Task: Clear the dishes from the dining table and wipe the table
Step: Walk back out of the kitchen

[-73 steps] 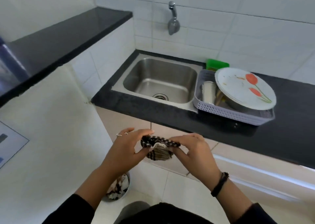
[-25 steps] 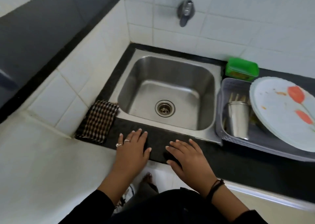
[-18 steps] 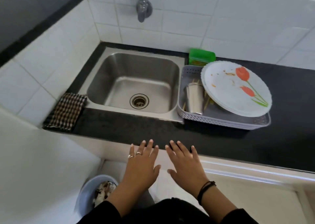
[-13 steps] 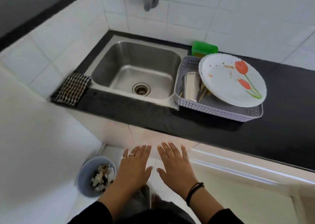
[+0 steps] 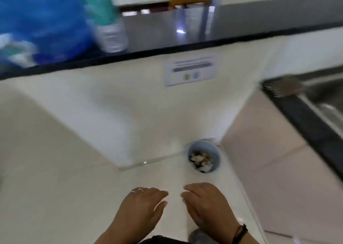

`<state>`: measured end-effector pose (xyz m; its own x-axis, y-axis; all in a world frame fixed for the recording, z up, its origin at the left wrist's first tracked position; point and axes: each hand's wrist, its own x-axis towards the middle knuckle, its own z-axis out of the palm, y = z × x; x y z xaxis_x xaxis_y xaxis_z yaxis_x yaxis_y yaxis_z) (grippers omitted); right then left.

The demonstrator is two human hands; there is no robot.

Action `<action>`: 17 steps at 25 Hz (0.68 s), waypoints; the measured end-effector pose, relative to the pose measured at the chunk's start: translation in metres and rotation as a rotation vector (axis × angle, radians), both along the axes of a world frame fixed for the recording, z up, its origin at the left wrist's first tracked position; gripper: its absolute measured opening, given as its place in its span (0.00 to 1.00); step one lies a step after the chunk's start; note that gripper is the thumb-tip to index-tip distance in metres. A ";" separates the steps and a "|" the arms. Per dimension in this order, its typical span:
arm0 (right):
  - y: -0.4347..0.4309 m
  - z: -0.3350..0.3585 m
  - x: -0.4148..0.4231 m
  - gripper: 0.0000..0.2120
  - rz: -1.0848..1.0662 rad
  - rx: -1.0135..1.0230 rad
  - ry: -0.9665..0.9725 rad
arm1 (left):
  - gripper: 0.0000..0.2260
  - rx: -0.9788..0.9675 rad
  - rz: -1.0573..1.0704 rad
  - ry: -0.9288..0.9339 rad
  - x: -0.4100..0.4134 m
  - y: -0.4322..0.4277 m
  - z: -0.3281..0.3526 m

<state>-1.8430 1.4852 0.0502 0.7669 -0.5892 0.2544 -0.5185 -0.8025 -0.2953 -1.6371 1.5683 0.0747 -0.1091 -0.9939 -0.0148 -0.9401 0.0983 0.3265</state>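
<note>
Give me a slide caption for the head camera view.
Both empty hands, left and right, hover above a waste-filled blue bin.

A white half-wall (image 5: 130, 104) is rising from a pale tiled floor (image 5: 55, 197), carrying a black ledge (image 5: 167, 48); a small notice (image 5: 192, 71), possibly a label, is showing blurred on it, daylight glaring beyond

Blurred view. Left hand (image 5: 141, 208) and right hand (image 5: 207, 204), both empty with palms down, hover just below a blue bin (image 5: 204, 157); checked cloth (image 5: 284, 86) lies upper right of the bin.
</note>
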 end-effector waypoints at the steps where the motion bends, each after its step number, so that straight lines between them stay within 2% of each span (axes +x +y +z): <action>1: 0.015 -0.002 0.048 0.05 0.093 -0.023 -0.011 | 0.13 -0.034 0.140 0.011 0.039 0.036 0.004; 6: 0.117 -0.004 0.270 0.06 0.381 0.047 -0.145 | 0.11 -0.053 0.660 -0.004 0.198 0.201 0.023; 11: 0.176 0.003 0.416 0.09 0.628 0.087 -0.167 | 0.09 -0.030 1.048 0.094 0.301 0.300 0.024; 14: 0.170 0.006 0.489 0.08 0.639 0.051 -0.177 | 0.09 -0.036 1.119 0.119 0.369 0.304 0.013; 17: 0.150 0.000 0.567 0.05 0.620 0.034 -0.172 | 0.10 -0.068 1.083 0.128 0.457 0.272 -0.003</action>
